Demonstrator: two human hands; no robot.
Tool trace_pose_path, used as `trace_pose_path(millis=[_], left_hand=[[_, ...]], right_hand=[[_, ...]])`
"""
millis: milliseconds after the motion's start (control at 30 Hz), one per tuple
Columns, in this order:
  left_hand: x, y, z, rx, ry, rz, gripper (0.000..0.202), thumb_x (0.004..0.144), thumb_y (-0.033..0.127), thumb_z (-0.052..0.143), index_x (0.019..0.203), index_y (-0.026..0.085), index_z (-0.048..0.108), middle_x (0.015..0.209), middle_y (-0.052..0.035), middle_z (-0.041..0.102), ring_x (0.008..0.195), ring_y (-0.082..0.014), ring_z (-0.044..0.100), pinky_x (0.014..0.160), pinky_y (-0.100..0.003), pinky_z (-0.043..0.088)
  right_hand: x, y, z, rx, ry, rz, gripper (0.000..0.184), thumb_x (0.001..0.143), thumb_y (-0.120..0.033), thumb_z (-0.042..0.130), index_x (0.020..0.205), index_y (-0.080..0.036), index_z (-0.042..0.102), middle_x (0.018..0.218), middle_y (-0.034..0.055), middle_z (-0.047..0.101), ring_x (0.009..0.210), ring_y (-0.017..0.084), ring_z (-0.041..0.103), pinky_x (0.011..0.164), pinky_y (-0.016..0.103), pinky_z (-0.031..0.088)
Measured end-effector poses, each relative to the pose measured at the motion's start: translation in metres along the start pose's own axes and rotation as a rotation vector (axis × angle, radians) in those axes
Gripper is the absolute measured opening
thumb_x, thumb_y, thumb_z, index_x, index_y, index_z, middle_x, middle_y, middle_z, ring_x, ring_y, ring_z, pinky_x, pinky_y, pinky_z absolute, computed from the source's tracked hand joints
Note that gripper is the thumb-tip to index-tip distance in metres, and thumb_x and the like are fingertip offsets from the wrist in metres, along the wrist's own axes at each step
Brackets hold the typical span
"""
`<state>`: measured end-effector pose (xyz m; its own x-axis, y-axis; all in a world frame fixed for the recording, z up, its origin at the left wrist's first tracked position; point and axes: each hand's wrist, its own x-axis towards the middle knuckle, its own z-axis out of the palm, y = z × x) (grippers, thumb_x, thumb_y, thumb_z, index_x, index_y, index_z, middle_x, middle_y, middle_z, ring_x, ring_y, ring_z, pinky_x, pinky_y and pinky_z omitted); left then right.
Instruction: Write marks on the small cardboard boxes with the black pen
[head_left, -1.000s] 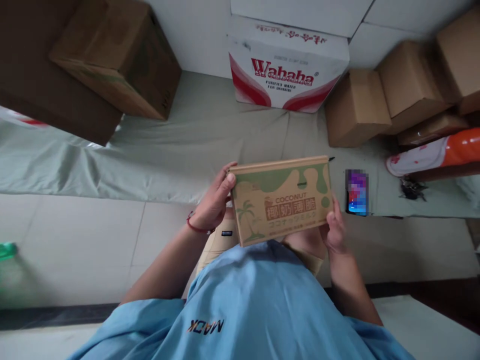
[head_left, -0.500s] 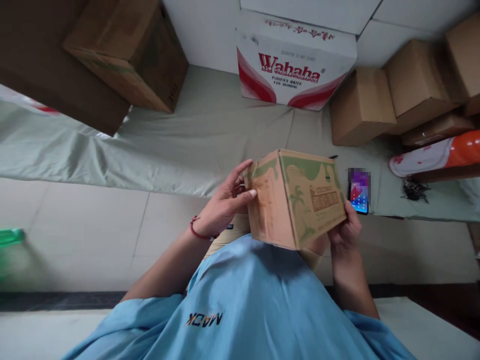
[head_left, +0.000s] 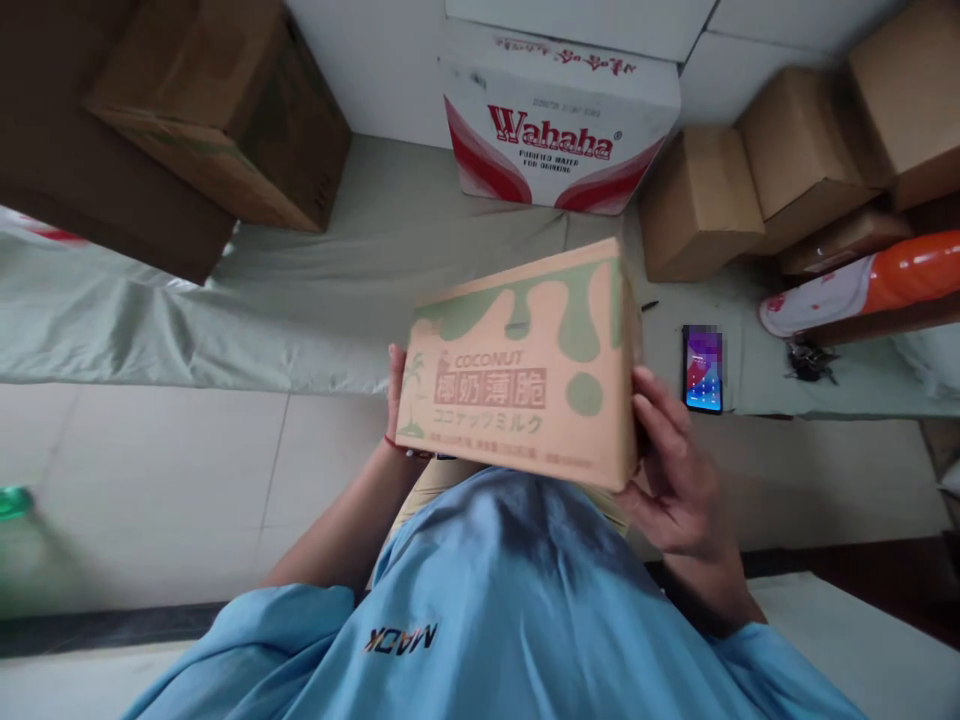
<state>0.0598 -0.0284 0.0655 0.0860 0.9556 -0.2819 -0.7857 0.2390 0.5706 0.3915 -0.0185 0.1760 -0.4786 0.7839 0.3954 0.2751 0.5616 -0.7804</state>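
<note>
I hold a brown cardboard box (head_left: 525, 370) printed with green drips and the word COCONUT, raised in front of my chest with its printed face toward me. My left hand (head_left: 395, 375) grips its left end; only a few fingertips and a wrist with a red cord show behind the box. At the box's right end my right hand (head_left: 670, 470) presses against it, fingers spread along the side. My blue shirt (head_left: 487, 610) fills the bottom of the view.
A white and red Wahaha carton (head_left: 559, 130) stands against the wall ahead. Brown cartons (head_left: 217, 110) stack at upper left, more brown cartons (head_left: 780, 170) at upper right. A phone (head_left: 703, 368) with a lit screen and keys (head_left: 806, 360) lie on the grey-green sheet (head_left: 315, 300).
The box has turned from corner-on to showing its wide printed face and has risen closer to the camera. My left hand has slipped behind its left end.
</note>
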Motion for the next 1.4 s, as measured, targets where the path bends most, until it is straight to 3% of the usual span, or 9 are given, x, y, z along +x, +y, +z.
trace_pose_path(millis=[200,500,667,833,900,1033,1167,1267,1400], left_hand=[[0.000,-0.017,-0.033,0.143,-0.115,0.112,0.078,0.108,0.084,0.024,0.145,0.029,0.064,0.144,0.0018,0.078,0.130,-0.0279,0.077,0.100,-0.037,0.068],[-0.003,-0.008,-0.001,0.031,0.182,0.180,0.064,0.085,0.075,0.080,0.125,0.026,0.076,0.128,-0.0097,0.083,0.147,-0.0428,0.065,0.117,-0.059,0.061],[-0.009,0.012,0.014,0.314,0.010,0.315,0.093,0.060,0.060,0.106,0.139,0.028,0.070,0.152,-0.0129,0.070,0.161,-0.0462,0.048,0.130,-0.059,0.050],[-0.011,0.035,0.026,0.642,-0.212,0.461,0.133,0.046,0.044,0.115,0.163,0.034,0.052,0.176,-0.0136,0.045,0.170,-0.0500,0.028,0.138,-0.065,0.032],[-0.010,0.036,0.032,0.687,-0.250,0.478,0.133,0.046,0.053,0.114,0.163,0.035,0.052,0.174,-0.0133,0.048,0.169,-0.0498,0.029,0.136,-0.067,0.035],[-0.009,0.026,0.041,0.536,-0.176,0.425,0.094,0.078,0.091,0.078,0.153,0.037,0.060,0.162,-0.0111,0.061,0.164,-0.0413,0.043,0.130,-0.063,0.047],[-0.009,0.013,0.047,0.550,-0.040,0.556,0.067,0.083,0.057,0.095,0.137,0.034,0.062,0.153,-0.0073,0.068,0.159,-0.0334,0.053,0.134,-0.058,0.042],[-0.013,0.011,0.056,0.668,-0.112,0.646,0.075,0.072,0.033,0.106,0.133,0.033,0.062,0.166,-0.0096,0.059,0.166,-0.0344,0.043,0.138,-0.060,0.034],[-0.024,0.017,0.076,0.808,-0.262,0.689,0.071,0.081,0.021,0.099,0.141,0.037,0.064,0.177,-0.0084,0.048,0.169,-0.0371,0.037,0.138,-0.066,0.030]], right_hand=[[0.012,-0.008,0.021,-0.136,0.045,-0.194,0.078,0.098,-0.028,0.074,0.171,-0.033,0.048,0.165,0.0095,0.059,0.153,0.034,0.058,0.127,0.060,0.053],[-0.017,0.025,0.029,0.142,0.234,0.187,0.074,0.092,-0.038,0.080,0.162,-0.039,0.059,0.166,0.0062,0.055,0.157,0.033,0.050,0.132,0.060,0.044],[-0.025,0.046,0.024,0.693,0.426,0.439,0.071,0.091,-0.067,0.073,0.154,-0.035,0.067,0.158,0.0065,0.066,0.149,0.032,0.060,0.128,0.060,0.048],[-0.031,0.063,0.020,0.670,0.573,0.433,0.054,0.079,-0.041,0.089,0.132,-0.044,0.078,0.142,-0.0002,0.075,0.139,0.026,0.066,0.130,0.052,0.045],[-0.033,0.065,0.017,0.646,0.576,0.437,0.056,0.077,-0.036,0.090,0.131,-0.047,0.078,0.142,-0.0013,0.075,0.138,0.025,0.067,0.129,0.051,0.046],[-0.032,0.062,0.015,0.620,0.584,0.401,0.053,0.081,-0.039,0.088,0.132,-0.046,0.078,0.139,-0.0009,0.076,0.138,0.025,0.067,0.126,0.049,0.047],[-0.030,0.056,0.019,0.621,0.608,0.464,0.051,0.090,-0.067,0.076,0.129,-0.034,0.078,0.135,0.0057,0.077,0.135,0.030,0.069,0.121,0.053,0.052],[-0.031,0.055,0.025,0.639,0.594,0.540,0.064,0.092,-0.075,0.071,0.139,-0.033,0.072,0.141,0.0071,0.075,0.139,0.030,0.067,0.120,0.052,0.054],[-0.032,0.058,0.030,0.708,0.617,0.602,0.056,0.099,-0.069,0.065,0.141,-0.032,0.072,0.147,0.0058,0.074,0.150,0.026,0.062,0.127,0.050,0.049]])
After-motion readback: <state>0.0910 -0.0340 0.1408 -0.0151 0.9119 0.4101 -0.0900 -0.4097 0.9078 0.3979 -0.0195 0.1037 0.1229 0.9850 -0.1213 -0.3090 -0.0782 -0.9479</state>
